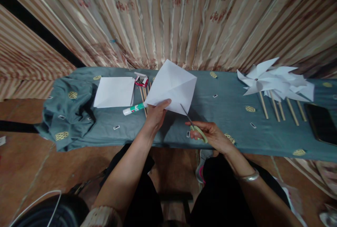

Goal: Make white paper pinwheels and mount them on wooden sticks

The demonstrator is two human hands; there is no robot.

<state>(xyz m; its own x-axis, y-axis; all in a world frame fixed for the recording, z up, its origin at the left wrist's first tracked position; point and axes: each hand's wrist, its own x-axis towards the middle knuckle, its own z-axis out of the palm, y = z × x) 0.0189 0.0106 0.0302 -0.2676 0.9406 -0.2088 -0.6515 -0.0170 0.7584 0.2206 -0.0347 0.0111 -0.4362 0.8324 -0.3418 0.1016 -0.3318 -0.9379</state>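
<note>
A creased white square of paper (175, 83) is held above the table by my left hand (157, 114), thumb on top near its lower edge. In my right hand (207, 134) are scissors with pale green handles (199, 133). Their blades are at the paper's lower corner, one lying over its face. Left of the paper lies a glue stick (133, 109) with a green label and white cap. Partly hidden under the paper are several thin wooden sticks (143, 95).
On the blue-green cloth (168, 139) sit a stack of white paper (114, 92) and a small red box (141, 79) of pins. Several finished white paper pinwheels (273, 79) on sticks lie at right beside a black phone (321, 122). A striped curtain (173, 19) hangs behind.
</note>
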